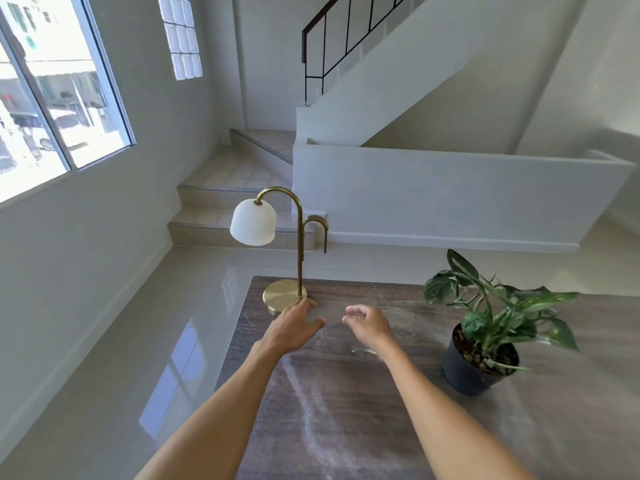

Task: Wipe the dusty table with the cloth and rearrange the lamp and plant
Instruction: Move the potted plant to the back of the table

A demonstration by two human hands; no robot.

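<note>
Rearranging seems underway: the left hand [294, 325], fingers straight, touches the lamp [284, 296] base at the table's [346, 410] 11 o'clock (right hand [367, 323] loosely curled, empty), so gripping comes next.

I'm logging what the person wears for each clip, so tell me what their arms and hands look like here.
Both arms are bare from the frame's bottom edge to the wrists, with no sleeves showing. The left hand and right hand wear no gloves. No watch, bracelet or ring is visible on wrists or fingers, though the picture is slightly blurred.
</note>
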